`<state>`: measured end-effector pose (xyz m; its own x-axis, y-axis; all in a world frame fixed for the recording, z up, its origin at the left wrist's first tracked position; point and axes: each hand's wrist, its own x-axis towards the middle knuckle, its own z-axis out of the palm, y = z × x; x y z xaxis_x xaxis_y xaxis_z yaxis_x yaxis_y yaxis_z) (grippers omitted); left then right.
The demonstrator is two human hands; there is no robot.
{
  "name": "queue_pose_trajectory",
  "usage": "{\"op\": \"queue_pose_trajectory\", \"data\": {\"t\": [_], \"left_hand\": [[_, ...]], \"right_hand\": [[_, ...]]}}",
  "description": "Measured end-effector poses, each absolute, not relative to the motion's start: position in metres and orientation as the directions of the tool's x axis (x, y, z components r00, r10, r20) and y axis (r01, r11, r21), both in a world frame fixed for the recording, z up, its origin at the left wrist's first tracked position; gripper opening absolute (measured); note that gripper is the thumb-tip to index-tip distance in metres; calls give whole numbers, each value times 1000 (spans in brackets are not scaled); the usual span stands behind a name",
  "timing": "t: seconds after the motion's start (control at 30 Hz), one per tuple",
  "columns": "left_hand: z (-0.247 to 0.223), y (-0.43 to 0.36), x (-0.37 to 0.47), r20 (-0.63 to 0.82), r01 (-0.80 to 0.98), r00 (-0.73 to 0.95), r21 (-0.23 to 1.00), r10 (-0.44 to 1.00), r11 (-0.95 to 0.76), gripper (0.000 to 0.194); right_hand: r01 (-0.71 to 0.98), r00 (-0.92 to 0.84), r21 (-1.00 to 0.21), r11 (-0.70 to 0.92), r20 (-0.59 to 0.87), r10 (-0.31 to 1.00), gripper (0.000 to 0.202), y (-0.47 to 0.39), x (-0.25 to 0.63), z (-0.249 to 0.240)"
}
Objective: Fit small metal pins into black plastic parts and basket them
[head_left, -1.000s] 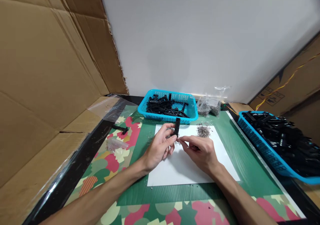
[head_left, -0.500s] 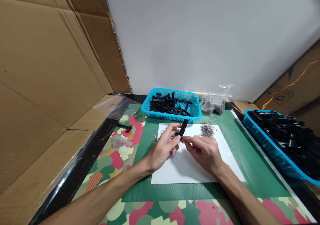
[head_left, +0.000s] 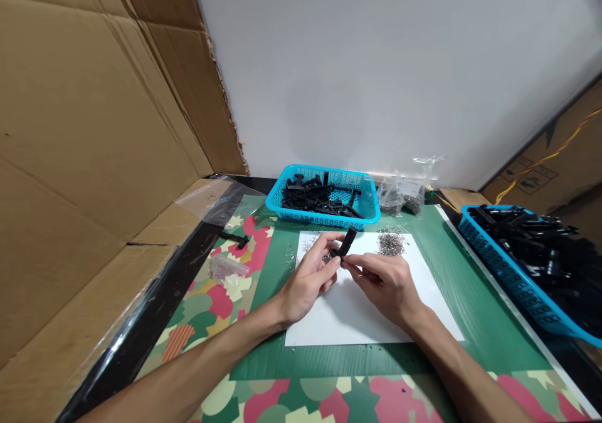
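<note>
A pale wall (head_left: 376,66) filled the upper frame, with a cardboard panel (head_left: 94,116) at left. Below spread the green, pattern-edged worktop (head_left: 489,310), a white sheet (head_left: 367,326) at its centre, a blue basket (head_left: 498,263) heaped with black pieces at right, and a smaller blue basket (head_left: 324,219) above centre. Just below that, the left hand (head_left: 308,279) held a black part (head_left: 348,241), its top leaning right; the right hand (head_left: 388,285) had a narrow grip at its lower end, though whether it pinched anything tiny I could not tell. Working well there seemed to call for a firm left hold and light, square fingertip pressure. Both forearms slanted in from the lower corners, fingers curled, hands nearly meeting. Small metal bits (head_left: 390,242) lay piled above the right hand.
</note>
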<state>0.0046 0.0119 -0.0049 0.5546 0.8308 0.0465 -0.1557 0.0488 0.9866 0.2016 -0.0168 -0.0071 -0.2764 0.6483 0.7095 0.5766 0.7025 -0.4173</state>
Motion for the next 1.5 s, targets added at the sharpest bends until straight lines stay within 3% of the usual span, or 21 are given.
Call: {"op": "queue_pose_trajectory", "data": {"t": [0.17, 0.47, 0.6, 0.8, 0.93, 1.1, 1.2, 1.3, 1.5], "left_hand": [[-3, 12, 6, 48, -180, 562, 981, 825, 65, 41], [-12, 15, 1, -15, -204, 657, 959, 754, 196, 38], [-7, 19, 1, -70, -204, 670, 940, 739, 274, 44], [7, 21, 0, -199, -180, 653, 896, 730, 406, 50], [6, 21, 0, -223, -143, 655, 901, 722, 409, 50], [7, 23, -1, -216, 30, 626, 967, 749, 254, 60], [14, 26, -4, -49, 115, 536, 993, 843, -16, 56], [19, 26, -7, 162, 230, 461, 928, 872, -293, 45], [12, 18, -7, 298, 433, 519, 717, 801, -547, 16]], "right_hand": [[525, -241, -496, 691, 692, 680, 13, -17, 200, -7], [498, -280, -536, 682, 645, 711, 17, -16, 207, -4], [555, -294, -471, 686, 660, 691, 25, -14, 211, -2], [666, -359, -271, 695, 700, 617, 30, -15, 214, 1], [673, -368, -246, 698, 707, 604, 29, -15, 215, 0], [615, -372, -349, 707, 663, 650, 22, -14, 217, -4], [592, -334, -430, 682, 639, 693, 20, -13, 217, -7], [589, -301, -479, 651, 617, 727, 16, -11, 217, -8], [561, -332, -509, 653, 584, 741, 21, -10, 219, -5]]}}
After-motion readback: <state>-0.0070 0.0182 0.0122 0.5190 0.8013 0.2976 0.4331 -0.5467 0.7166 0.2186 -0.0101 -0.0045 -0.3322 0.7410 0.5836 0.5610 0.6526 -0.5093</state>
